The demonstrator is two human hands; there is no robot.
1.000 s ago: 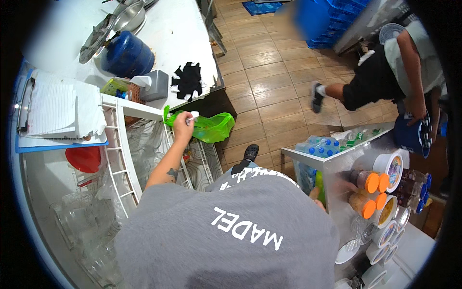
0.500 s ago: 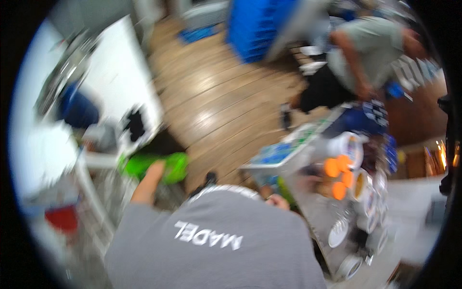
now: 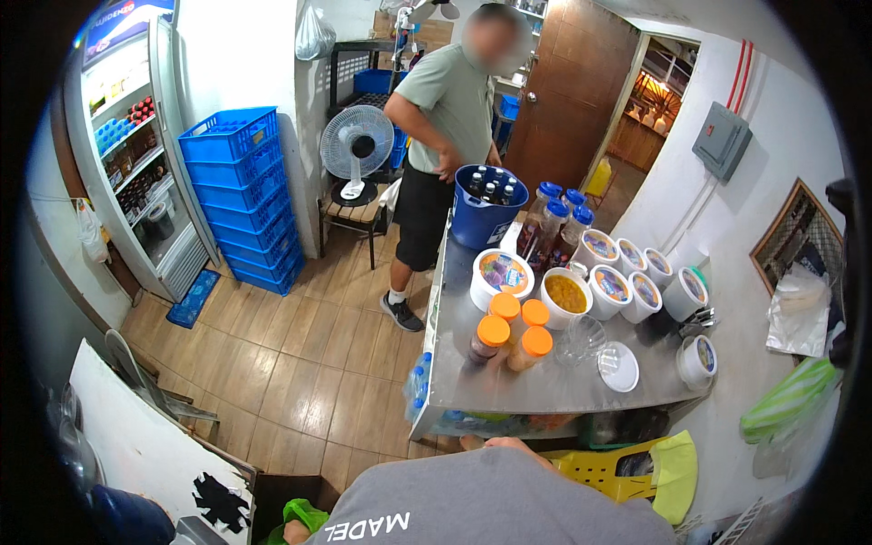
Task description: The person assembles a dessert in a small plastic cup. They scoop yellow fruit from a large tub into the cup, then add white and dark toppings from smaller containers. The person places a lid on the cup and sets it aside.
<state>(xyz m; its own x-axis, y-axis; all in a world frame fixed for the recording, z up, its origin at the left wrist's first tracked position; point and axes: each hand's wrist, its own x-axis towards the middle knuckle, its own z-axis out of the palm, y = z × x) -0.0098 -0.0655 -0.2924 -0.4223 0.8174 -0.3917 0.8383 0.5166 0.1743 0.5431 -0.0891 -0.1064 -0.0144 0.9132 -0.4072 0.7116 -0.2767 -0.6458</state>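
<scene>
My left hand [image 3: 296, 532] is at the lower edge, partly cut off, closed on a bright green plastic bag [image 3: 312, 514]. The bag's lower part is out of view. Only a little skin of my right hand [image 3: 472, 442] shows beyond my grey shirt, beside the near edge of the metal table [image 3: 545, 400]. Its fingers are hidden, so what they hold or touch cannot be made out. Nearest to it are the table's lower shelf and a yellow plastic chair [image 3: 595, 472] with a yellow cloth [image 3: 675, 472].
Orange-lidded jars [image 3: 492, 331], white tubs [image 3: 501, 277] and a blue bucket of bottles [image 3: 490, 213] stand on the table. Behind it stands a person [image 3: 450, 118]. Blue crates [image 3: 241, 200], a fan [image 3: 357, 145] and a fridge [image 3: 136, 154] are farther back; a white surface [image 3: 136, 409] is left.
My view has swung toward the table and room's far side, and is sharper now. The person has straightened from bending. My left hand stays at the green bag.
</scene>
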